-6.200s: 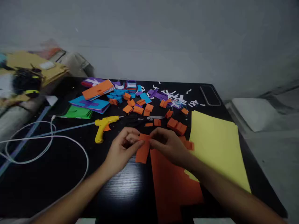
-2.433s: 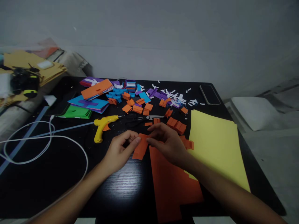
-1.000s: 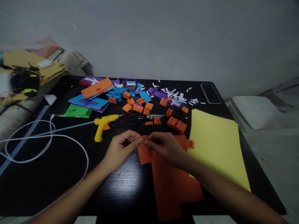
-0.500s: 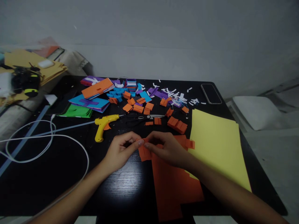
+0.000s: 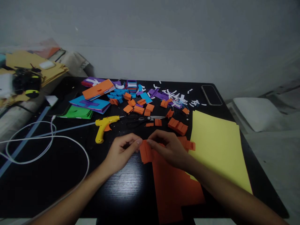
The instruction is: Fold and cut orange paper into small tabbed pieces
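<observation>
Near the middle of the black worktop [image 5: 70, 175], the left hand [image 5: 120, 153] and the right hand [image 5: 167, 148] pinch the upper part of a small folded orange paper piece [image 5: 146, 153] between thumbs and fingertips, one hand at each side. The piece hangs toward the viewer, its right edge overlapping the large orange sheet [image 5: 175, 187] in view. That sheet lies partly under the right hand and forearm, beside the yellow sheets [image 5: 217, 147] on the right. Beyond the hands are scissors [image 5: 152, 118], a yellow glue gun [image 5: 103, 126] on its side, and scattered folded orange pieces [image 5: 138, 109]. Farther back lie blue folded pieces [image 5: 117, 94], white paper scraps [image 5: 173, 95] and, at the far right, a phone [image 5: 211, 95]. A white cable [image 5: 81, 147] loops across the left side, near the green paper [image 5: 78, 112].
</observation>
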Motion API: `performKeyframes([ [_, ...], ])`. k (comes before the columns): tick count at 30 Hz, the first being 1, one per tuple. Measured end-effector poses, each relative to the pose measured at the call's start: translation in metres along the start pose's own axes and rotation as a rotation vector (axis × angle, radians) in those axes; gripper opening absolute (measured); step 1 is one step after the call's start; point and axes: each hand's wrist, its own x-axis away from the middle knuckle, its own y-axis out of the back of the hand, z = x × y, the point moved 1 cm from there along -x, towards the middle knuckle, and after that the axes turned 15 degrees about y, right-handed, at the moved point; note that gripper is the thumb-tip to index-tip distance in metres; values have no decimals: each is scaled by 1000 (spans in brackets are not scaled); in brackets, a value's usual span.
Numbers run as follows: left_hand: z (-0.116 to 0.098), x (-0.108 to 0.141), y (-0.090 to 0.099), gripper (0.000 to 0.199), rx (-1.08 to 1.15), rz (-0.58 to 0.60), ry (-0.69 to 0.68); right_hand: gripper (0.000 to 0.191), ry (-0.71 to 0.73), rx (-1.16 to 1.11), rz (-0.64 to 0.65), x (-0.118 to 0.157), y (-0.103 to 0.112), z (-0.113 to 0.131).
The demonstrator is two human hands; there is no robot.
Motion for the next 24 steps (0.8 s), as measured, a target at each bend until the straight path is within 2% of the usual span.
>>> performKeyframes([
  [7, 0, 1, 0, 25, -83, -79, -97, 13, -33, -59, -10, 1, -2, -2],
  [20, 1, 0, 0, 28, -55, -73, -40, 16, -1, 1, 9, 1, -1, -2],
  [24, 1, -1, 1, 26, -66, -94, -64, 15, 19, 29, -1, 1, -1, -4],
])
